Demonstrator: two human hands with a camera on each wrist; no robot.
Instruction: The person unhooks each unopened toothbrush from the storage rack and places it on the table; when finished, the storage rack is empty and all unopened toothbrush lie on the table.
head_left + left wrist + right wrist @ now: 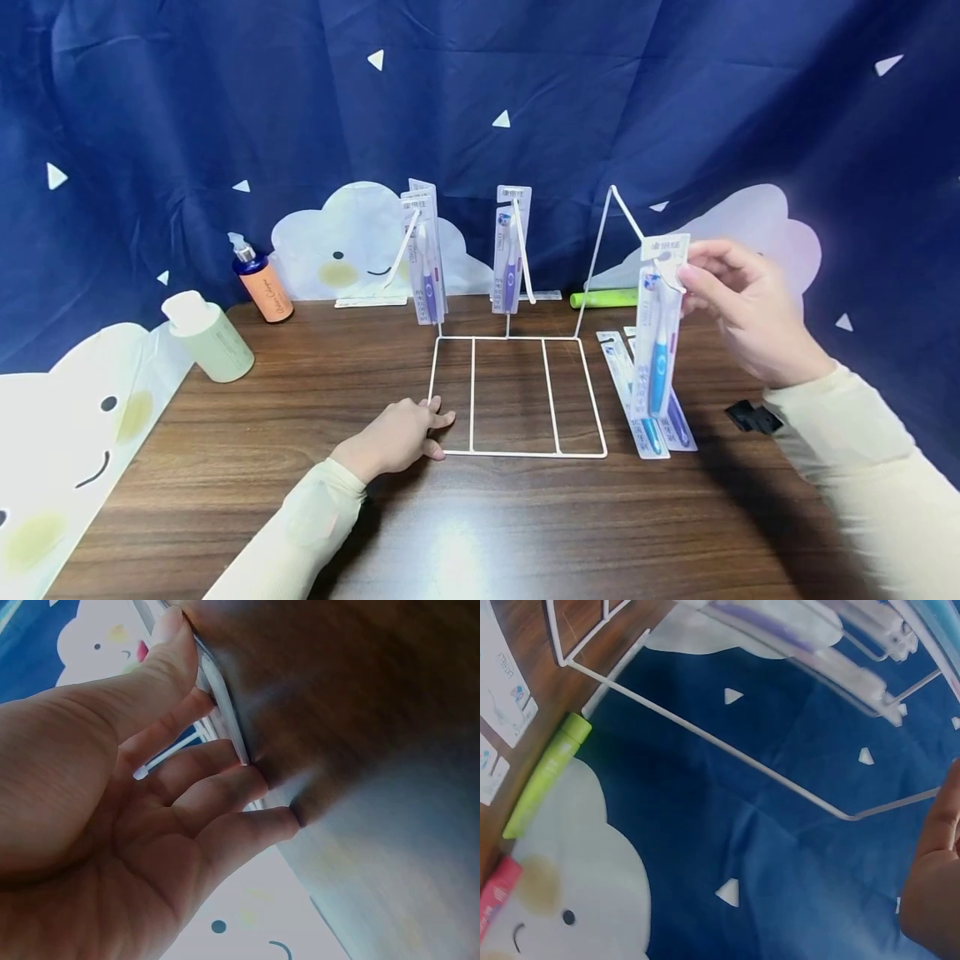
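pump bottle [262, 286] (orange) | pale capped bottle [207, 336] | green tube [603, 297] | black clip [753, 417]

We are looking at a dark wooden table [525, 517], its grain smooth and faintly glossy, carrying a thin white-coated wire rack [517, 392]. The toothbrush pack [658, 333] is showing glossy clear plastic over printed card. Behind, matt blue cloth [675, 100] is hanging in soft folds.
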